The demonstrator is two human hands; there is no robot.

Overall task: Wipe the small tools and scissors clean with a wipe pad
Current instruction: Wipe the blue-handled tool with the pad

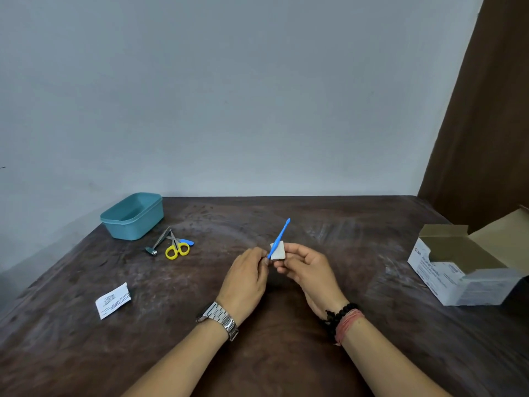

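Observation:
A thin blue tool (282, 233) stands tilted above the middle of the table, its lower end pinched by my left hand (247, 277). My right hand (307, 269) holds a small white wipe pad (278, 251) folded against the tool's lower part. At the back left lie yellow-handled scissors (177, 249), a metal nail clipper (156, 244) and a blue-handled tool (186, 241), touching or crossing one another.
A teal plastic tub (132, 215) stands at the back left by the wall. A torn white wipe wrapper (113, 300) lies front left. An open cardboard box (469, 267) of wipes sits at the right edge. A brown curtain (486, 110) hangs at the right.

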